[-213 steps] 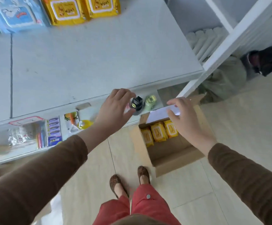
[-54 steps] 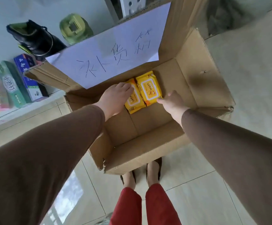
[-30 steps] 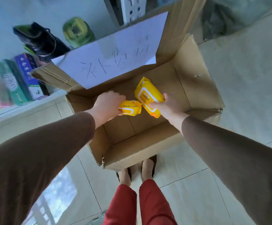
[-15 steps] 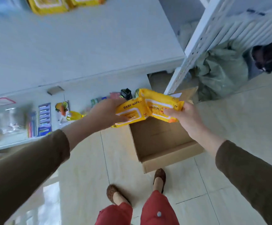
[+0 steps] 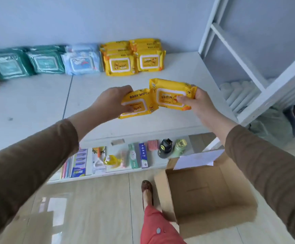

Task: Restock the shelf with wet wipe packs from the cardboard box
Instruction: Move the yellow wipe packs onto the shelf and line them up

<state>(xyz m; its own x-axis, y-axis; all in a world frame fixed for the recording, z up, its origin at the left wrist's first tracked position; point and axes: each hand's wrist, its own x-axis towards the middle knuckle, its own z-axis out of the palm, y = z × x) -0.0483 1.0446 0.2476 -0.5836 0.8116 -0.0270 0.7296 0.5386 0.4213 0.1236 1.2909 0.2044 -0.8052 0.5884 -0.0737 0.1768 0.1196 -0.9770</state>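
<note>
My left hand (image 5: pixel 113 101) grips a yellow baby wipes pack (image 5: pixel 139 104) and my right hand (image 5: pixel 198 101) grips a second yellow wipes pack (image 5: pixel 169 93). Both packs hover side by side over the white shelf (image 5: pixel 37 106), their edges touching. At the back of the shelf stand two stacks of the same yellow packs (image 5: pixel 133 58). The cardboard box (image 5: pixel 208 194) sits open on the floor at lower right, and no packs show inside it. A white paper note (image 5: pixel 198 158) lies on its far flap.
Green wipe packs (image 5: pixel 25 62) and a blue pack (image 5: pixel 82 60) line the shelf's back left. A lower shelf (image 5: pixel 122 158) holds small goods, among them a black bottle and a green bottle. A white rack upright (image 5: pixel 270 87) stands at right. My foot (image 5: pixel 146 189) is beside the box.
Both hands have lifted the two yellow packs from above the box up over the shelf top, and my view has risen to show the stocked back row.
</note>
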